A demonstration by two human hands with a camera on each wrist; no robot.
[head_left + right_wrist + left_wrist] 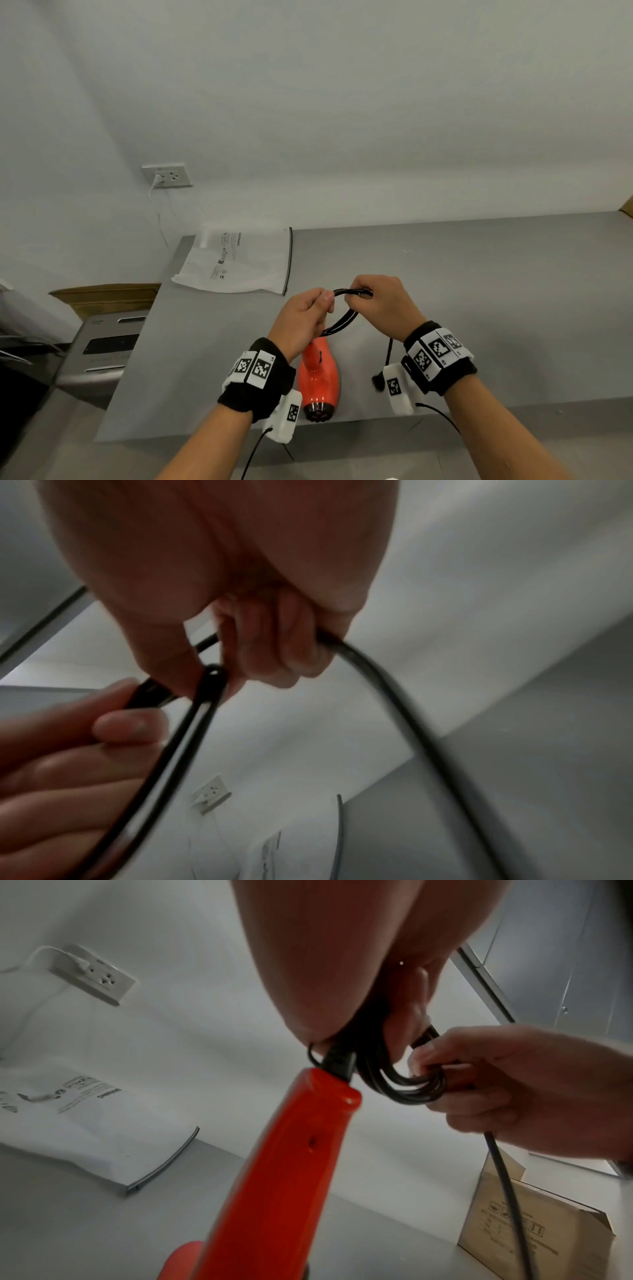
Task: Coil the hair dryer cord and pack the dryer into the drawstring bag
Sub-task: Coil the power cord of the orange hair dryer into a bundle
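While one orange hair dryer (318,375) is hanging just above the near edge of a grey table (479,308), two hands are working together above it on its single black cord (342,320). The left hand (303,318) is curling its fingers around a bundle of several cord loops, gathered where the cord is leaving the dryer's handle. The right hand (380,301) is sitting close beside it, almost touching, pinching the same loops between thumb and fingers. From the right hand, one loose length of cord is dropping down past the right wrist, ending at a dark plug (377,381) near the table's near edge. Exactly how many loops are in the bundle cannot be told.

One white bag (236,262) with printed warning text is lying flat at the far left corner of the table, well apart from the hands, with a dark strip running along its right edge. One wall socket (168,175) is showing on the pale wall further left, with a white plug in it. One cardboard box (534,1229) is standing at the right in the left wrist view. Each wrist is wearing one black band carrying black-and-white marker tags.
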